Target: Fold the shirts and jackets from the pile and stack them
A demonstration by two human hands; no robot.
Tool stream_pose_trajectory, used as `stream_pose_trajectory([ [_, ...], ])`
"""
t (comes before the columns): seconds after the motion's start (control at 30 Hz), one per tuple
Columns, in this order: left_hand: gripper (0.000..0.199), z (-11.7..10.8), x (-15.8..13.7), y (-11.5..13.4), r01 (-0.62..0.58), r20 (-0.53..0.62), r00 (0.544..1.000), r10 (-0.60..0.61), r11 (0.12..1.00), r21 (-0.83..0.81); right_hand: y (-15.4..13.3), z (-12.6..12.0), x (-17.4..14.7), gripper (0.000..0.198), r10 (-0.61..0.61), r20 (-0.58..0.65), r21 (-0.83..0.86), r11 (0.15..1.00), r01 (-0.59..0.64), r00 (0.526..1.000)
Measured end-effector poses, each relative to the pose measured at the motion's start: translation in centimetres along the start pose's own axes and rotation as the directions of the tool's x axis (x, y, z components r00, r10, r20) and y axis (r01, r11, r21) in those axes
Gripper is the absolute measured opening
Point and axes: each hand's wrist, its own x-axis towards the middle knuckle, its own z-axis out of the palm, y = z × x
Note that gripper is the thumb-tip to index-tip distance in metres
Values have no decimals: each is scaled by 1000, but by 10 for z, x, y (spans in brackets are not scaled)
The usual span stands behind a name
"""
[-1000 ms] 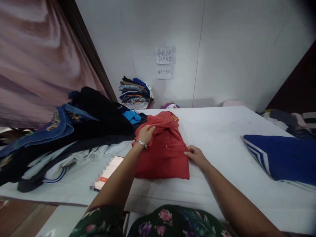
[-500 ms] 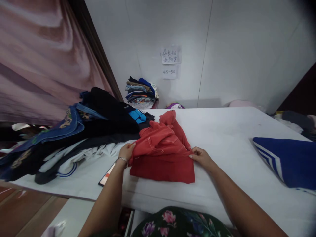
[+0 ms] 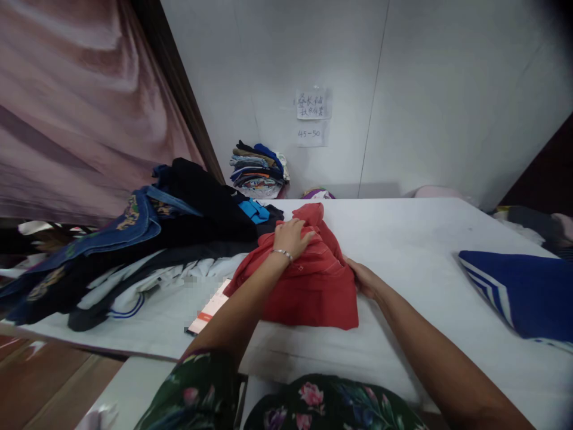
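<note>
A red jacket [image 3: 313,298] with pale stitching and a pocket lies partly folded on the white table, its lower part spread flat and its far part bunched. Across its upper part rests my left hand [image 3: 293,237], a bracelet at the wrist, fingers stretched out over the cloth. My right hand [image 3: 364,279] is at the jacket's right edge. Its fingers reach forward along the cloth, and some are hidden by it. A phone [image 3: 210,310] with a lit screen lies left of the jacket, partly covered by my left forearm.
Heaped clothes [image 3: 188,221], dark, denim and white, fill the table's left side. To the right lies a folded blue garment [image 3: 514,292] with white stripes. Behind the table's far edge stands a stack of folded clothes [image 3: 257,170]. Paper notes [image 3: 313,116] hang on the wall.
My left hand has left the jacket's left edge and moved up and right onto its top. My right hand has released its pinch and shifted slightly along the right edge. The lower part lies smoother.
</note>
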Motion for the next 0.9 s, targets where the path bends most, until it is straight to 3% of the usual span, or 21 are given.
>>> stream_pose_trajectory([
  [0.13,51,27,29,16,100,213,973,-89,994,-43,-7,10,0,26,114,47,108,987,-119,992],
  [0.3,45,47,39,4,173,287,946,-150,983,-55,-7,12,-9,17,14,-50,167,986,-6,999],
  [0.43,30,44,43,-18,252,323,923,-209,963,-95,-4,5,-14,20,-101,-150,181,975,127,984],
  [0.57,27,29,38,-41,310,244,933,-265,936,-169,-3,-5,-22,28,-188,-259,141,963,230,947],
  [0.7,24,18,17,-64,375,35,919,-393,844,-383,-3,-12,-39,32,-264,-389,112,937,330,882],
  [0.8,23,16,-7,-84,404,-79,850,-522,739,-540,1,-14,-58,32,-269,-488,162,907,388,831],
  [0.9,21,21,-32,-104,451,-93,749,-656,607,-655,7,-15,-79,29,-244,-527,210,891,403,814],
])
